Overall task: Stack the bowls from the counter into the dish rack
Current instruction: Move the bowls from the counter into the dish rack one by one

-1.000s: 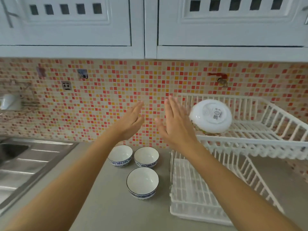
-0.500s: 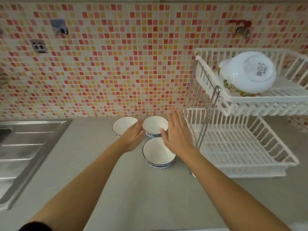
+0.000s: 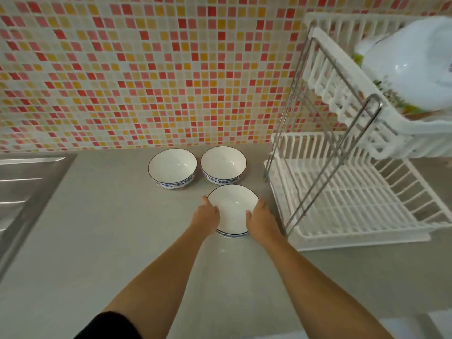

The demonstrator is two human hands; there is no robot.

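While both hands close around it from either side, the near bowl (image 3: 232,207) sits upright on the grey counter (image 3: 97,241), its white inside holding nothing. The left hand (image 3: 206,215) cups the left wall with its thumb hooked over the rim, and the right hand (image 3: 261,217) presses the right wall with its thumb likewise on the rim; the fingers of both curl down around the outside and are mostly hidden. Behind it stand two more blue-patterned bowls, the back left bowl (image 3: 172,167) and the back right bowl (image 3: 223,164), side by side near the tiled wall (image 3: 146,69), both without contents. Just right of them is the white dish rack (image 3: 342,204): its lower tier is bare, while its upper tier holds a large white dish (image 3: 406,67) tilted on edge. A steel sink drainboard (image 3: 24,182) lies at far left.
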